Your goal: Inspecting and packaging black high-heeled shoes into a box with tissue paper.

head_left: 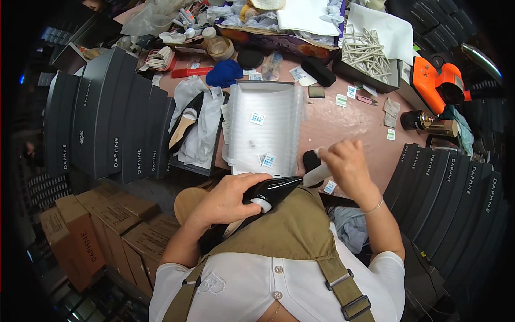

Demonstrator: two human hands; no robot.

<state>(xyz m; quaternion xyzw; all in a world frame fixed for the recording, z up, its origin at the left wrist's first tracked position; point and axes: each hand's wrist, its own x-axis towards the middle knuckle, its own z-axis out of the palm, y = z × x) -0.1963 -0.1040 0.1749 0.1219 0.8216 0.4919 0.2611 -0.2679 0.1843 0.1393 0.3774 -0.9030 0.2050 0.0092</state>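
Observation:
My left hand [228,198] is closed round a glossy black pointed shoe [276,189], held at my apron with its toe to the right. White stuffing [262,204] shows at the shoe's opening, by my thumb. My right hand [346,163] is pinched on a whitish piece of paper or cloth [317,175], close to the shoe's toe; its exact kind is unclear. Just beyond lies a black pad-like thing [310,160], partly hidden. In front of me stands an open shoe box [265,131] with a translucent wrap and small printed packets [258,118] in it.
Left of it, another box [196,167] holds a black shoe [185,127] in tissue. Dark shoe boxes stand in rows at left [110,118] and right [445,188]. A tray of white sticks [367,56] and an orange tape dispenser [433,86] are at the back right. Cartons [102,231] stand lower left.

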